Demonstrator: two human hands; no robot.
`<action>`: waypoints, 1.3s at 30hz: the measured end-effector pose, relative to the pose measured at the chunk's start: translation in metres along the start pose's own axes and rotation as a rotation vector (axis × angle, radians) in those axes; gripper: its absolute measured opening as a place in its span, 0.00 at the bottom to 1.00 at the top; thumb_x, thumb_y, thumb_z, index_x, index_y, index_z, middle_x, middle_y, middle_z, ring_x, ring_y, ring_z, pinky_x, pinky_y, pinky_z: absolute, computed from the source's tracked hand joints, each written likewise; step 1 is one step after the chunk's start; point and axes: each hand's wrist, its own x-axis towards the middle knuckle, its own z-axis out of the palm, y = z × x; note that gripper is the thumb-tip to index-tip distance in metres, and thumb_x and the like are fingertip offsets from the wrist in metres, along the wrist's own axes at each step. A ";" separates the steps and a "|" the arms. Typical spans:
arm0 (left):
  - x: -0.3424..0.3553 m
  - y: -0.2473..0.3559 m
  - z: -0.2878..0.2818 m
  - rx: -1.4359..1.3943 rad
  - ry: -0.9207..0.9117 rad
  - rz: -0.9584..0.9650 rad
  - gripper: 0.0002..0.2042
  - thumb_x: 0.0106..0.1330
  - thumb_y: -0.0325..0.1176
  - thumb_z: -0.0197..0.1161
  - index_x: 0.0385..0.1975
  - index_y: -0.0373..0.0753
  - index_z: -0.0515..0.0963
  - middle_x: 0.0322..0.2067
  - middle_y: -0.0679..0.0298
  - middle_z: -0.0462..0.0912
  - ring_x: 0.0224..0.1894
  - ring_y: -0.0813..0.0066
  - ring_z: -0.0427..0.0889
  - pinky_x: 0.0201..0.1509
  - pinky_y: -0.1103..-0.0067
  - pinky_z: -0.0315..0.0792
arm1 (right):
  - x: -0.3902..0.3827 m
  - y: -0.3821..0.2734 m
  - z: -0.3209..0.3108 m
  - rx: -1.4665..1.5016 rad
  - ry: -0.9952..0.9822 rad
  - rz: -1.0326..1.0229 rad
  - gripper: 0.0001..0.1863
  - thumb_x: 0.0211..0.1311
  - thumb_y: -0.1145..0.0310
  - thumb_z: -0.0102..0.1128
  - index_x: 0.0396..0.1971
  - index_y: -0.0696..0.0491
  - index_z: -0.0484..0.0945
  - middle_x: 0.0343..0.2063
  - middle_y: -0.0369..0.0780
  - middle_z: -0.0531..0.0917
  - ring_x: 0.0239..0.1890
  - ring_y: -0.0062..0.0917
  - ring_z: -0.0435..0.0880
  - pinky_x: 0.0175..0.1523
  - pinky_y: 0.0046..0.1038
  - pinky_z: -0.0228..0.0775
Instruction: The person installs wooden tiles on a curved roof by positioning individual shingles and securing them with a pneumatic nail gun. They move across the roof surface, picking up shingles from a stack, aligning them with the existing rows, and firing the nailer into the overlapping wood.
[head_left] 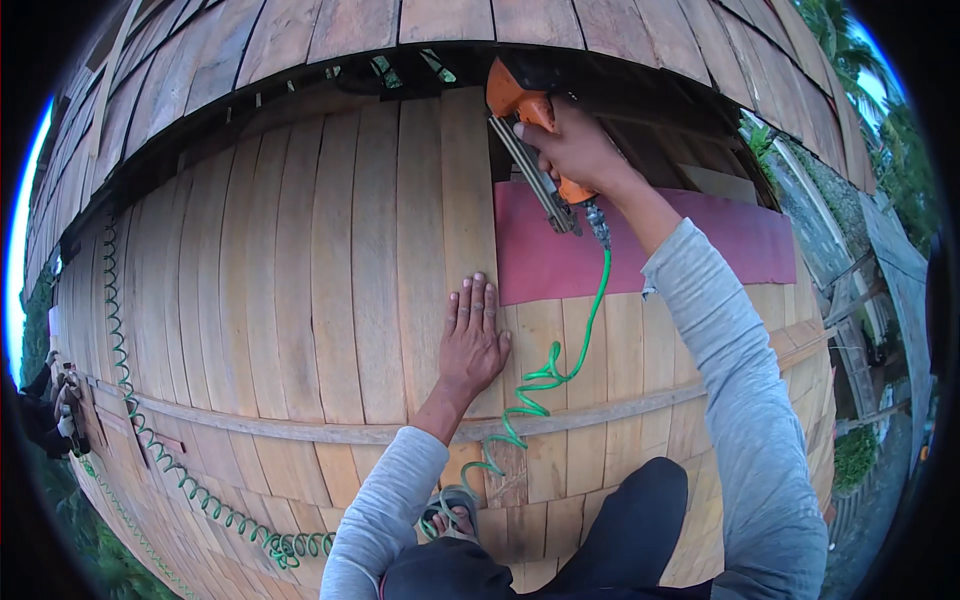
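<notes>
My right hand (pixel 580 150) is wrapped round the handle of an orange air nailer (pixel 518 95), held up near the dark gap under the upper shingles. The nailer's metal magazine (pixel 533 178) slants down in front of a red sheet (pixel 660 240). From its handle end hangs a green coiled air hose (pixel 597 315). Lower and to the left, my left hand (pixel 473 338) lies flat, fingers stretched upward, on a pale wooden shingle (pixel 466 190). This shingle is the rightmost of the long upper row, its edge beside the red sheet. The nailer's nose is partly hidden by the gap's shadow.
A long wooden batten (pixel 300 430) crosses the shingles below my hands. My sandalled foot (pixel 452 515) and bent knee (pixel 640 510) are beneath. Another green coiled hose (pixel 125 370) runs down the left. Overlapping shingles (pixel 450 20) overhang above; trees (pixel 860 60) stand at right.
</notes>
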 end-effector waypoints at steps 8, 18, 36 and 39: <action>0.008 0.011 -0.002 -0.051 -0.032 0.007 0.40 0.77 0.50 0.48 0.81 0.31 0.48 0.82 0.48 0.46 0.85 0.51 0.42 0.87 0.56 0.37 | 0.157 0.068 0.045 -0.320 0.099 -0.155 0.22 0.67 0.64 0.68 0.56 0.57 0.76 0.32 0.44 0.86 0.28 0.28 0.87 0.29 0.35 0.79; 0.002 0.014 0.008 -0.052 -0.006 -0.126 0.36 0.78 0.45 0.46 0.80 0.31 0.50 0.82 0.46 0.45 0.85 0.52 0.41 0.87 0.55 0.34 | 0.171 0.049 0.050 -0.046 -0.017 0.121 0.20 0.63 0.66 0.69 0.54 0.56 0.78 0.33 0.44 0.86 0.30 0.30 0.86 0.32 0.38 0.77; -0.005 0.021 0.013 -0.022 0.130 -0.102 0.32 0.76 0.39 0.52 0.78 0.33 0.59 0.79 0.47 0.57 0.83 0.51 0.52 0.86 0.57 0.44 | 0.157 0.058 0.038 -0.145 -0.019 0.061 0.23 0.60 0.68 0.67 0.56 0.56 0.77 0.41 0.45 0.86 0.42 0.31 0.86 0.41 0.38 0.76; -0.004 0.022 0.013 -0.014 0.150 -0.095 0.32 0.75 0.39 0.54 0.77 0.33 0.60 0.79 0.48 0.58 0.82 0.51 0.53 0.86 0.57 0.46 | 0.155 0.054 0.029 -0.169 -0.003 0.056 0.24 0.60 0.69 0.67 0.56 0.56 0.77 0.42 0.45 0.86 0.44 0.32 0.86 0.43 0.39 0.76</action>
